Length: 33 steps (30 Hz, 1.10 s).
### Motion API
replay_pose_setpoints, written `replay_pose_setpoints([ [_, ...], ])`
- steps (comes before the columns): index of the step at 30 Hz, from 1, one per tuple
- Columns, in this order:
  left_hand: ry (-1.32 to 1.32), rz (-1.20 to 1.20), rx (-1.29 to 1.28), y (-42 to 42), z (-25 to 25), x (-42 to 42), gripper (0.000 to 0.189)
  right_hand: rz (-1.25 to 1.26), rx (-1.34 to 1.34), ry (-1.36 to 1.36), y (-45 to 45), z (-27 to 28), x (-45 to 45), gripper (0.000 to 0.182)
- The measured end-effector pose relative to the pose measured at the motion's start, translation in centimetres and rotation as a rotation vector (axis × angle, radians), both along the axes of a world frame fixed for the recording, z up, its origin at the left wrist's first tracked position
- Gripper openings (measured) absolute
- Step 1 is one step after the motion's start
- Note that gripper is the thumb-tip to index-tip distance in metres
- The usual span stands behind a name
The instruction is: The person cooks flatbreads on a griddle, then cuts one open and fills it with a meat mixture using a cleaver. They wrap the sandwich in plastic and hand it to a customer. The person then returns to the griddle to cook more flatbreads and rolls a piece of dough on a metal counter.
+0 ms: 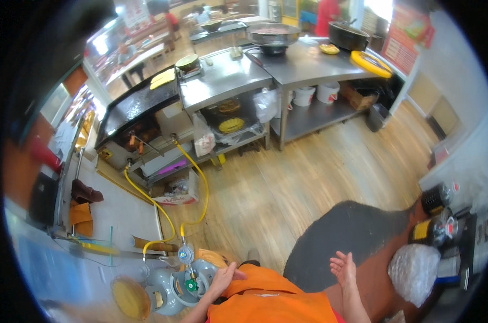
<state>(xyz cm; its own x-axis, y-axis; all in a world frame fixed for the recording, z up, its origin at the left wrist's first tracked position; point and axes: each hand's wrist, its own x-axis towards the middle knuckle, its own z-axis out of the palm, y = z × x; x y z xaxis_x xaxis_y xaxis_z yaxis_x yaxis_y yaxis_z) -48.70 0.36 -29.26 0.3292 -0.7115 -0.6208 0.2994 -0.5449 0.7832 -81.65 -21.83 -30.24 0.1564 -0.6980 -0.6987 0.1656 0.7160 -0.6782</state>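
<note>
My left hand (229,276) is in front of the orange apron (274,303), its fingers extended and nothing seen in it. Close to its left stand grey gas cylinders (163,282), one topped by a green valve knob (191,286) and a round regulator (185,255). A yellow hose (207,194) runs from the regulator up to the griddle cabinet. My right hand (343,267) hangs in the air right of the apron, palm turned up and fingers spread, holding nothing. Beneath it lies the dark grey patch (341,238) on the floor.
Ahead are a black griddle (141,103) with yellow flat sheets (162,78) and steel counters (308,66) carrying a wide steel pan (273,34) and a black pot (349,36). White buckets (328,93) sit on the lower shelf. Large bottles (432,230) and a plastic-wrapped bundle (414,272) stand right.
</note>
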Motion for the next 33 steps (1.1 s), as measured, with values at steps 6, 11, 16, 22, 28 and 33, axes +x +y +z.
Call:
replay_pose_setpoints([
  [6, -0.162, 0.248, -0.016, -2.2, -1.0, 9.1, 0.038, 0.281, -0.009, -0.011, -4.6, 0.4, 12.0, 0.042],
  [11, -0.042, 0.404, -0.011, -9.5, 0.8, 21.5, 0.037, 0.569, 0.044, 0.079, -7.0, 1.2, 19.7, 0.031],
  [16, -0.122, 0.456, -0.073, -13.8, 0.2, 32.1, 0.033, 0.61, 0.023, 0.18, -11.6, 3.8, 27.4, 0.031],
  [22, -0.07, 0.495, -0.068, -14.9, -1.5, 34.1, 0.027, 0.705, 0.14, 0.225, -17.1, 1.3, 37.3, 0.03],
  [28, -0.083, 0.427, 0.255, -8.4, -4.1, 25.8, 0.023, 0.958, 0.057, 0.099, -25.1, -4.9, 53.5, 0.028],
  [33, -0.136, 0.405, 0.595, -2.8, -3.4, 17.7, 0.038, 0.689, 0.155, 0.088, -33.1, -16.6, 66.5, 0.029],
])
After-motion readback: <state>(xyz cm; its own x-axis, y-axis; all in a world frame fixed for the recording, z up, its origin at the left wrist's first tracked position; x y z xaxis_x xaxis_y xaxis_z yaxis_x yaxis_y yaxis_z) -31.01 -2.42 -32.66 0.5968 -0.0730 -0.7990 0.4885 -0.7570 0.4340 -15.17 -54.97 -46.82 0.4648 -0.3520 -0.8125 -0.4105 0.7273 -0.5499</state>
